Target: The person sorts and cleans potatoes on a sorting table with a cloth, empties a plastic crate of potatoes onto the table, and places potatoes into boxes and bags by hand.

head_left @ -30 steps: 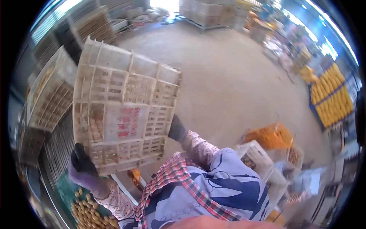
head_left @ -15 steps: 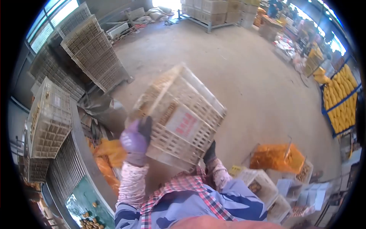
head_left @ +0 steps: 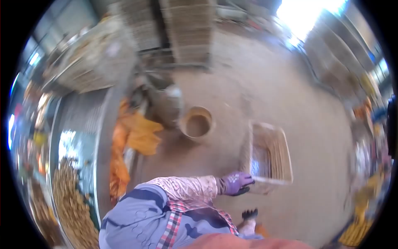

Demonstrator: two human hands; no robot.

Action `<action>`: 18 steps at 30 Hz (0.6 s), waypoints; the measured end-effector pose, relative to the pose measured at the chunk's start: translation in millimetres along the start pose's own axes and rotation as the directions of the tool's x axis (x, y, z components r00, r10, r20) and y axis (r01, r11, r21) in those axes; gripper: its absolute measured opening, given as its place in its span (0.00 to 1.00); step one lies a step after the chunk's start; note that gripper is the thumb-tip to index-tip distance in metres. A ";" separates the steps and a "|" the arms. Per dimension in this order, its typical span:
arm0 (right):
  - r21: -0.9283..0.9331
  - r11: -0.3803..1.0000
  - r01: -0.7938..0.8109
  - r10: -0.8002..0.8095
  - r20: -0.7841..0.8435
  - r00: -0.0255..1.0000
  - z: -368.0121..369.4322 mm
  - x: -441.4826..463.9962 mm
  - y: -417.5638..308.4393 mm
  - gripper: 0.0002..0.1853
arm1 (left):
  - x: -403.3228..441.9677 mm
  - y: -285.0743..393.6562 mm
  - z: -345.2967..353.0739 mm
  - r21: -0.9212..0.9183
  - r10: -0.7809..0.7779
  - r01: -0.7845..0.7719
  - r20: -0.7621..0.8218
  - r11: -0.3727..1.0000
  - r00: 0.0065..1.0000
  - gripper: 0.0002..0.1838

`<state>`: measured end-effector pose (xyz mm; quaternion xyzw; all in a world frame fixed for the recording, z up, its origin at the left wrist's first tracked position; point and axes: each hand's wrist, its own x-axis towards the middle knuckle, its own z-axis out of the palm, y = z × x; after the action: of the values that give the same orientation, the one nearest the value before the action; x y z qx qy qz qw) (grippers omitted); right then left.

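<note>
A pale plastic crate rests on the floor, its open top facing up and slatted walls showing inside. My left hand, in a purple glove with dark fingertips, is at the crate's near left corner, fingers curled on the rim. Below and apart from the crate is my right hand, in a dark glove. Its fingers are spread and hold nothing. Motion blurs part of the view.
A round bucket stands left of the crate. Orange sacks hang beside a metal-edged conveyor carrying many small brown items. Stacked crates rise at the back, and stacked boxes at back right.
The crate went from being held up in both hands to the floor on the right. My right hand let go of it. The view has swung left, bringing the bucket into sight.
</note>
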<state>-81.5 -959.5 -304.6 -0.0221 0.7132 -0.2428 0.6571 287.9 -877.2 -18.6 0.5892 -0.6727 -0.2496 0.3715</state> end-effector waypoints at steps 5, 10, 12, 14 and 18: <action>-0.425 0.905 -0.013 0.133 0.255 0.958 59.8 52.5 -15.3 0.19 | -85.7 -34.3 -53.2 -0.019 -0.470 0.480 -0.246 0.877 0.848 0.25; -0.569 0.771 0.287 0.090 0.544 0.834 277.4 -7.5 6.5 0.14 | -234.1 -44.9 -110.6 -0.032 -0.715 0.779 -0.423 0.626 0.557 0.26; -0.563 0.711 0.421 0.106 0.678 0.728 360.6 -64.5 34.8 0.13 | -310.7 -72.2 -98.1 -0.043 -0.563 0.794 -0.729 0.606 0.390 0.25; -0.533 0.663 0.526 0.158 0.786 0.597 426.0 -130.5 79.6 0.13 | -372.5 -65.8 -90.5 -0.101 -0.407 0.830 -0.899 0.549 0.160 0.24; -0.451 0.607 0.655 0.315 0.893 0.322 487.2 -260.9 186.3 0.14 | -473.6 36.8 -102.0 -0.345 -0.236 0.855 -0.934 0.387 -0.269 0.20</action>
<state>469.3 -858.5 -141.7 -0.5210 0.2208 0.0677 0.8217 360.6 -396.9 -26.4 0.9057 0.0909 0.2131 0.3551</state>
